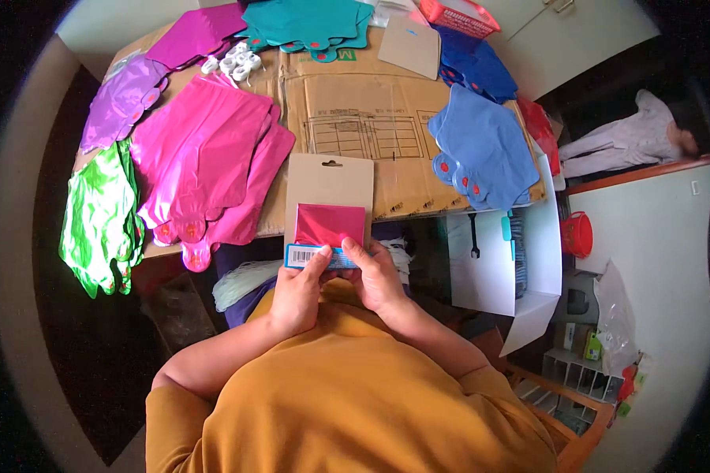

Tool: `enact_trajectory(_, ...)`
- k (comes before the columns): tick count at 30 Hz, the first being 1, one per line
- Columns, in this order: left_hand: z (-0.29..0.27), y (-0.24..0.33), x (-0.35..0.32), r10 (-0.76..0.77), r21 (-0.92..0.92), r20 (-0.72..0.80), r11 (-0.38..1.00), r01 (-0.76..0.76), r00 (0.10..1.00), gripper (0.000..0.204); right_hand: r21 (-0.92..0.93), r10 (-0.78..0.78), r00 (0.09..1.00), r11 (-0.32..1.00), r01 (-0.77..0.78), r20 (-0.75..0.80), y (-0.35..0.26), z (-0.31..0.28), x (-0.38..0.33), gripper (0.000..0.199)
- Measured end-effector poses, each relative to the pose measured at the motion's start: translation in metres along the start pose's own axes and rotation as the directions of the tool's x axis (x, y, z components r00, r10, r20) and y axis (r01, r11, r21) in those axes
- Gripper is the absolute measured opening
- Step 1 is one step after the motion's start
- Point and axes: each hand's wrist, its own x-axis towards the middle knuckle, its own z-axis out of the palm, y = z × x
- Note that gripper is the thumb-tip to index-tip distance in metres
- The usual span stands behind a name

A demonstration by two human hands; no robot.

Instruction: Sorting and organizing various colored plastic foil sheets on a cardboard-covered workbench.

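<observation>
Close in front of my chest, both hands hold a beige backing card with a hang hole at its top. A folded, shiny pink foil piece lies flat against the card's lower part. Across the bottom edge runs a blue-and-white barcode label. My left hand grips the lower left, its thumb pressed on the label. My right hand is closed on the lower right, with its thumb on the pink foil and label. The fingers behind the card are mostly hidden.
Flat foil pieces in pink, green, purple, teal and blue lie around the cardboard-covered table. White string bundles and another beige card sit farther back. A white box stands right.
</observation>
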Motion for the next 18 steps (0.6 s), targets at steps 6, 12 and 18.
enact_trajectory(6,0.000,0.001,0.000,0.024,0.095,-0.026,0.995,-0.021,0.999,0.010,-0.249,-0.198,0.979,0.951,0.182,-0.042,0.001,0.007,-0.003,0.025)
enact_trajectory(12,0.003,0.013,-0.001,-0.097,-0.142,-0.022,0.985,0.093,0.995,0.009,-0.276,-0.190,0.979,0.947,0.162,-0.078,0.005,-0.007,-0.003,0.023)
enact_trajectory(18,0.001,0.006,-0.001,-0.016,0.020,-0.062,1.000,0.017,0.998,0.013,-0.215,-0.158,0.982,0.967,0.134,-0.100,-0.005,-0.002,-0.009,0.022)
